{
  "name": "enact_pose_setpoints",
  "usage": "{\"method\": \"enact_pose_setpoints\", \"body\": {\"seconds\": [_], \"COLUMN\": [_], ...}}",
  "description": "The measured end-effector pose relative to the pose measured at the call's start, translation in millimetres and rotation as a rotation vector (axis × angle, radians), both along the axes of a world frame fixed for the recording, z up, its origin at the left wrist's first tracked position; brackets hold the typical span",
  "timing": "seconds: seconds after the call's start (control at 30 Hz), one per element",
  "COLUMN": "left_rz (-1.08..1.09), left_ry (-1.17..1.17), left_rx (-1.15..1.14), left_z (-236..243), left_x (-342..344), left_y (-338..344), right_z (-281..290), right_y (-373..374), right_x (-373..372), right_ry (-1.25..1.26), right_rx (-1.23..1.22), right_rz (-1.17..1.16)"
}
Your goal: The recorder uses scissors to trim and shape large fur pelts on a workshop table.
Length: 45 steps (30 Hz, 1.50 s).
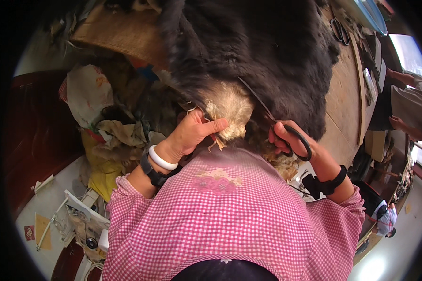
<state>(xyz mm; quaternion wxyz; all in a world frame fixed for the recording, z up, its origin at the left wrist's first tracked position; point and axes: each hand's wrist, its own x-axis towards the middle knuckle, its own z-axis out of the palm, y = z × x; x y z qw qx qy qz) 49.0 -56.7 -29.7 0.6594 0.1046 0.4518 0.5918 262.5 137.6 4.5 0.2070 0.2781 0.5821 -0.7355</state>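
A large dark fur pelt spreads over the work table in front of me. At its near edge is a pale cream fur patch with ragged, stringy ends. My left hand pinches the left side of this patch between thumb and fingers. Black-handled scissors are in my right hand, fingers through the loops. Their blades point up and left across the dark fur, just right of the pale patch. Whether the blades are parted is hard to make out.
A second pair of scissors lies on the wooden table, near a blue basin. Scraps, a white bag and yellow cloth heap up at left. Another person is at the right; one more appears farther off.
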Motion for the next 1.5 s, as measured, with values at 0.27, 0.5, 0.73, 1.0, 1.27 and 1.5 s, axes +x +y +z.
{"method": "enact_pose_setpoints", "body": {"seconds": [0.27, 0.5, 0.73, 1.0, 1.27, 1.5], "left_rz": [0.001, -0.004, -0.002, -0.033, 0.018, 0.059], "left_ry": [0.032, 0.065, 0.038, -0.019, -0.017, -0.023], "left_rx": [-0.027, -0.033, -0.037, -0.043, -0.047, -0.033], "left_z": [-9.2, 6.5, 8.6, 4.7, 17.6, 15.4], "left_x": [-3.5, 2.5, -2.3, -5.0, -1.4, 3.0], "left_y": [-5.7, -0.2, -2.2, -11.1, -8.0, -12.7], "right_z": [6.5, 3.8, 11.4, 36.8, 24.4, 27.2], "right_y": [-7.1, 19.6, 38.6, 89.1, 71.0, 110.8], "right_x": [3.0, -23.1, -37.4, -24.7, -78.2, -60.0], "right_ry": [-0.125, -0.096, -0.174, -0.161, -0.135, -0.051], "right_rx": [0.109, 0.037, 0.041, 0.314, 0.377, 0.154], "right_rz": [-0.027, 0.087, 0.222, 0.471, 0.646, 0.53]}}
